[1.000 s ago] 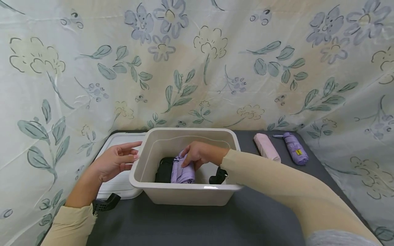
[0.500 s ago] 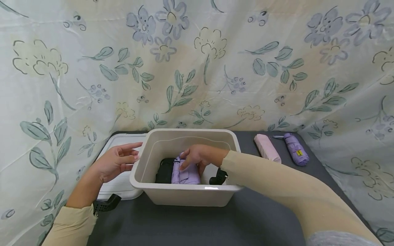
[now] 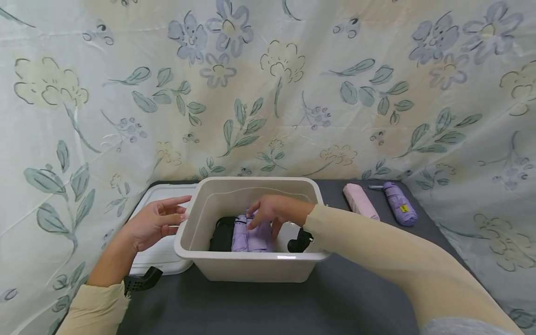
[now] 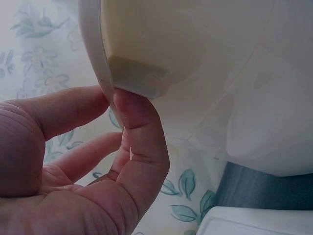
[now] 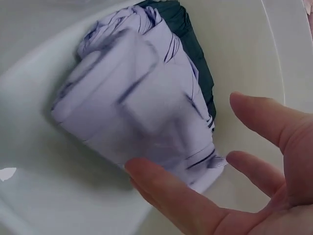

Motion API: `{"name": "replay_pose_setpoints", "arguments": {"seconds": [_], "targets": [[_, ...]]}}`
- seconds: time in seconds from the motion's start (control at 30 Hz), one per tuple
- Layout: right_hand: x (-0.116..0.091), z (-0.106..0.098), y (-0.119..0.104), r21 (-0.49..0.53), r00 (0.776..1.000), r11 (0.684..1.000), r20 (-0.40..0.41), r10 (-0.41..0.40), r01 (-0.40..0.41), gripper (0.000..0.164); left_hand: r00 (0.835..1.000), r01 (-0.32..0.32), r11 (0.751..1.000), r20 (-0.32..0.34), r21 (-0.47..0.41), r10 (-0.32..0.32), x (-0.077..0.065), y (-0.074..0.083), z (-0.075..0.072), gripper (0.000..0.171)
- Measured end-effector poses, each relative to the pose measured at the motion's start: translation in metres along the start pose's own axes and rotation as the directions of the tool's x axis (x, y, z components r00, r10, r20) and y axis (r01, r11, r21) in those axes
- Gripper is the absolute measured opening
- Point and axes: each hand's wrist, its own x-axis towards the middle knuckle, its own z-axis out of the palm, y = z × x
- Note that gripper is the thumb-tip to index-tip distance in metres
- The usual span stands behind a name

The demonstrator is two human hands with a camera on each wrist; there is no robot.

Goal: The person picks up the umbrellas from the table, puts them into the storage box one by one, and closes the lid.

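A beige plastic bin (image 3: 255, 267) stands on the dark table. Inside lie a dark folded umbrella (image 3: 222, 235) at the left and a lilac folded umbrella (image 3: 239, 235) beside it. A second lilac folded umbrella (image 3: 260, 238) sits to their right, under my right hand (image 3: 274, 211). In the right wrist view, the right hand's fingers (image 5: 166, 188) are spread apart, just over or lightly touching the umbrella's near edge; I cannot tell which. My left hand (image 3: 152, 224) pinches the bin's left rim (image 4: 95, 54), fingers on either side of the edge.
A white lid (image 3: 161, 253) lies flat left of the bin, partly behind the left hand. Right of the bin rest a pink folded umbrella (image 3: 361, 201) and a purple folded umbrella (image 3: 400, 204) with a yellow label. Floral cloth (image 3: 284, 116) hangs behind the table.
My right hand's fingers have let go of the lilac umbrella and spread. That umbrella has opened out rightward, and two lilac bundles now show side by side. The left hand stays at the rim.
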Motion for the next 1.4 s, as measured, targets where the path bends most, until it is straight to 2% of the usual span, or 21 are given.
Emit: {"name": "replay_pose_setpoints", "arguments": {"seconds": [0.43,0.57,0.8,1.0,1.17,1.27,1.4], "targets": [[-0.015,-0.04,0.005,0.053,0.998,0.998,0.059,-0.029,0.026,0.066,1.0,-0.015,0.999,-0.002,-0.033,0.015,0.005,0.0,0.004,0.071],[-0.025,-0.051,0.01,0.08,0.995,0.994,0.066,-0.073,0.067,0.068,0.999,-0.038,0.998,0.013,-0.053,0.039,0.005,-0.001,0.004,0.069],[-0.048,-0.064,0.023,0.145,0.982,0.972,0.023,-0.188,0.183,0.067,0.999,-0.049,0.996,0.011,-0.073,0.05,0.004,-0.004,0.005,0.064],[-0.064,-0.067,0.037,0.233,0.95,0.922,-0.03,-0.312,0.31,0.065,0.998,-0.059,0.996,0.013,-0.069,0.06,0.001,-0.005,0.004,0.063],[-0.078,-0.065,0.048,0.314,0.924,0.87,-0.092,-0.372,0.381,0.064,0.998,-0.061,0.996,0.006,-0.06,0.061,-0.003,-0.007,0.002,0.063],[-0.086,-0.066,0.058,0.38,0.909,0.827,-0.134,-0.394,0.414,0.065,0.998,-0.06,0.996,0.0,-0.067,0.06,-0.004,-0.009,0.002,0.062],[-0.098,-0.071,0.073,0.458,0.88,0.753,-0.213,-0.424,0.473,0.062,0.998,-0.068,0.995,0.002,-0.071,0.068,-0.006,-0.012,0.002,0.061]]}}
